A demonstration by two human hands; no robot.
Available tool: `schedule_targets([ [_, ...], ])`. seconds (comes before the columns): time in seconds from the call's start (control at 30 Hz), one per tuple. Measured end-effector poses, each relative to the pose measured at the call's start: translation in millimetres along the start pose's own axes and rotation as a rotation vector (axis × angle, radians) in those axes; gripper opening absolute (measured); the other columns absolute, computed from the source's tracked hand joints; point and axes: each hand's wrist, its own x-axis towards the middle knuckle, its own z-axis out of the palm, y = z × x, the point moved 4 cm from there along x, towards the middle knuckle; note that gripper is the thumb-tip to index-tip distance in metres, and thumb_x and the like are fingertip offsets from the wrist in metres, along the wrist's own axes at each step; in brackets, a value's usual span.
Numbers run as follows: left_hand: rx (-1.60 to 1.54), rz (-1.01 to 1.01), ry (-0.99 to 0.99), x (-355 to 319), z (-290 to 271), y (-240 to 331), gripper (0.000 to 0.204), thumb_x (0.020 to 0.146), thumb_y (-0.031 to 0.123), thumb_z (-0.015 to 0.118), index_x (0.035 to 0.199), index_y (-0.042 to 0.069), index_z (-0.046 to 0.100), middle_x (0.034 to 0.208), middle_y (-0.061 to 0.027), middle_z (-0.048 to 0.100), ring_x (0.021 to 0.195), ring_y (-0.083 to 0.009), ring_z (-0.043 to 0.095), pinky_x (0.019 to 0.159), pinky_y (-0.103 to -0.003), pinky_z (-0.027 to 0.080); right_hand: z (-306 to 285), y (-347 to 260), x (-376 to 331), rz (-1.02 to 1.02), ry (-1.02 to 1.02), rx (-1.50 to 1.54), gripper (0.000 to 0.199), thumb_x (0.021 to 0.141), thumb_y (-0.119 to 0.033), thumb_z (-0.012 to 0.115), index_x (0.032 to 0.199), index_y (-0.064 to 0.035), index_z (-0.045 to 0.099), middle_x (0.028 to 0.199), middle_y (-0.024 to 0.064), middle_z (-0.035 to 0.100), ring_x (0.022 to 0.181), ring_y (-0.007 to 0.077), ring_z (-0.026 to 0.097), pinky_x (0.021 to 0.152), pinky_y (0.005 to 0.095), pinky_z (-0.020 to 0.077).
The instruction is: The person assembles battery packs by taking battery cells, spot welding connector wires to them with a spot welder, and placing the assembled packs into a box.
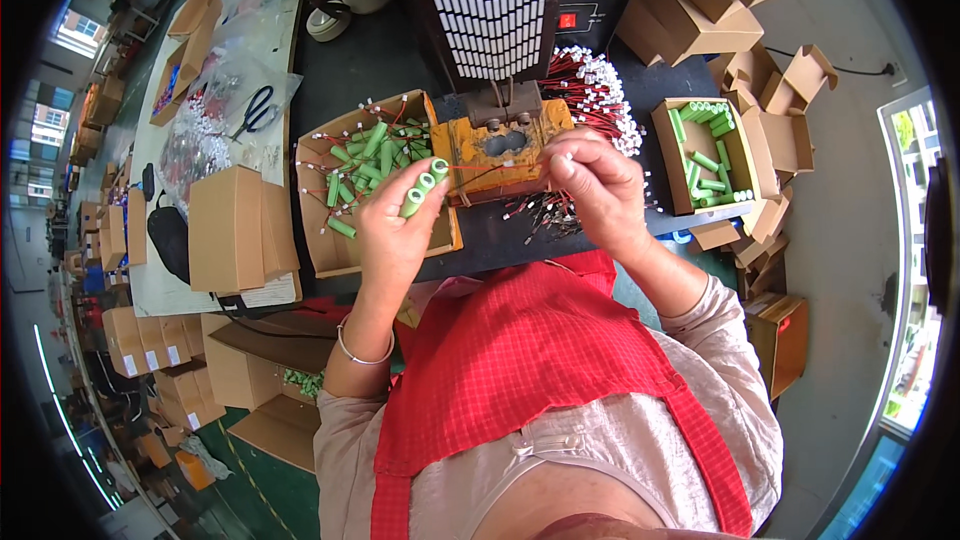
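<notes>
My left hand [395, 225] is closed around several green cylindrical battery cells [424, 187], their round ends turned up. From the topmost cell a thin red wire [478, 167] stretches across to my right hand [598, 185], whose thumb and fingers pinch the wire's other end. Between and just beyond my hands sits a worn orange-yellow block [462, 145], with a dark metal clamp-like head [503, 106] and two thin pins above it. Beside my left hand, a cardboard box [318, 230] holds loose green cells with red and black leads and white connectors.
A dark machine with rows of white tubes [490, 15] stands behind the block. Bundled wires with white connectors [605, 90] lie to its right. Further right is a box [672, 175] of green cells. Scissors [255, 110] and plastic bags rest on the left table; cartons [235, 230] crowd nearby.
</notes>
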Motion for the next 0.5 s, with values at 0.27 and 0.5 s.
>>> schedule_targets([
  [0.27, 0.163, 0.262, -0.105, 0.3, 9.7, 13.2, 0.025, 0.074, 0.004, 0.067, 0.098, 0.000, 0.062, 0.086, -0.0125, 0.062, 0.074, -0.0222, 0.062, 0.066, -0.028, 0.048, 50.0, -22.5, -11.1, -0.375, -0.460, -0.229, 0.011, 0.082, -0.005, 0.059, 0.091, 0.0011, 0.062, 0.085, 0.0121, 0.061, 0.079, 0.0245, 0.062, 0.069, 0.0318, 0.0502],
  [0.5, 0.029, 0.114, -0.143, -8.9, -0.8, 16.7, 0.024, 0.076, 0.011, 0.068, 0.095, -0.001, 0.062, 0.076, -0.0089, 0.061, 0.065, -0.0133, 0.058, 0.059, -0.024, 0.045, 27.2, 1.3, -6.2, -0.175, -0.057, -0.460, 0.013, 0.078, -0.001, 0.061, 0.091, -0.0017, 0.062, 0.088, 0.0086, 0.059, 0.075, 0.0176, 0.059, 0.066, 0.0264, 0.0493],
])
